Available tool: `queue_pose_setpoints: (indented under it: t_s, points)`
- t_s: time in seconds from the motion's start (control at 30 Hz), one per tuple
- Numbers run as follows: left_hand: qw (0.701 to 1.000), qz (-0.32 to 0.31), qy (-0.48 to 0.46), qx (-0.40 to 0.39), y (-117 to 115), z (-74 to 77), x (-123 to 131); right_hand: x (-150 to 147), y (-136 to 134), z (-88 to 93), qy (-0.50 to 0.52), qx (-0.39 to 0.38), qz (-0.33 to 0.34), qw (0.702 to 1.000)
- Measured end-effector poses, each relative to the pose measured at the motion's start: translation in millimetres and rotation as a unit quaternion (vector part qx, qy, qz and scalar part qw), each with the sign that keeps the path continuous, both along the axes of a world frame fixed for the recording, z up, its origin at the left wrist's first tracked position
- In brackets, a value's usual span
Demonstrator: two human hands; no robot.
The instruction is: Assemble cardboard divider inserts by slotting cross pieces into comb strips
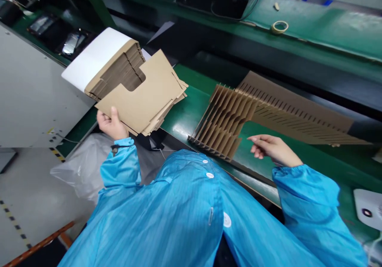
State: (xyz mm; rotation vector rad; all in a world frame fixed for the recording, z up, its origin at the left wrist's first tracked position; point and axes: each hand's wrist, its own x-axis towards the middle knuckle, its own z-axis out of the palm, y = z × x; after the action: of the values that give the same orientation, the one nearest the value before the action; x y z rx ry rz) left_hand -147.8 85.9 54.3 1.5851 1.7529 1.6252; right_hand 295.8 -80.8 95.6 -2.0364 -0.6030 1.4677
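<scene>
My left hand (112, 123) grips the lower edge of a stack of flat die-cut cardboard blanks (146, 98), raised and tilted above the bench's near edge. A white sheet (92, 58) lies against the stack's far side. My right hand (273, 149) hovers with its fingers apart and holds nothing. It is nearest to an assembled slotted cardboard divider (222, 121), standing on the green workbench (191, 115). Behind that divider lies a long slotted cardboard strip (298, 115). My right fingertips appear slightly apart from both.
A roll of masking tape (279, 27) lies on a higher green shelf (322, 24). A clear plastic bag (83, 167) hangs below the bench at left, beside a grey cabinet panel (36, 88). A white device (368, 209) sits at lower right. My blue smock fills the bottom.
</scene>
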Motion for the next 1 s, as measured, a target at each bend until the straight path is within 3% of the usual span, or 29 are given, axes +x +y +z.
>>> queue_pose_setpoints:
  t_s: [0.07, 0.13, 0.17, 0.2, 0.3, 0.37, 0.47, 0.6, 0.67, 0.77, 0.9, 1.0]
  points:
    - [0.988, 0.052, -0.009, 0.148, -16.6, 16.0, 23.0, -7.2, -1.1, 7.8, 0.000, 0.067, -0.005, 0.998]
    - [0.977, -0.008, 0.034, 0.211, -40.4, 32.6, 53.0, -22.6, 1.5, 21.1, 0.016, 0.150, -0.005, 0.989]
    - [0.968, -0.062, 0.080, 0.230, -53.2, 40.2, 68.6, -32.3, 4.6, 28.9, 0.031, 0.187, -0.003, 0.982]
    - [0.948, -0.158, 0.149, 0.234, -65.5, 46.5, 83.7, -42.4, 8.8, 36.3, 0.049, 0.215, 0.000, 0.975]
    - [0.827, -0.420, 0.264, 0.263, -93.0, 55.1, 125.7, -65.4, 24.3, 50.0, 0.089, 0.243, -0.011, 0.966]
    - [0.765, -0.499, 0.247, 0.323, -102.9, 53.2, 151.7, -69.9, 30.6, 49.7, 0.076, 0.255, -0.046, 0.963]
    - [0.708, -0.545, 0.212, 0.395, -111.1, 47.1, 185.8, -60.8, 25.1, 42.3, 0.037, 0.290, -0.092, 0.952]
    - [0.650, -0.613, 0.187, 0.407, -115.5, 35.2, 215.0, -22.0, -5.4, 43.8, -0.031, 0.270, -0.105, 0.957]
    - [0.656, -0.631, 0.169, 0.378, -115.3, 22.5, 223.7, 5.6, -22.5, 52.5, -0.070, 0.219, -0.113, 0.967]
    - [0.678, -0.637, 0.228, 0.288, -112.9, -4.5, 233.4, 41.9, -37.6, 65.4, -0.105, 0.113, -0.090, 0.984]
    - [0.640, -0.669, 0.337, 0.172, -109.6, -36.6, 242.4, 59.4, -28.7, 66.6, -0.145, 0.061, -0.002, 0.988]
    - [0.623, -0.682, 0.356, 0.143, -108.2, -48.6, 244.8, 55.8, -11.2, 61.2, -0.185, 0.068, 0.042, 0.979]
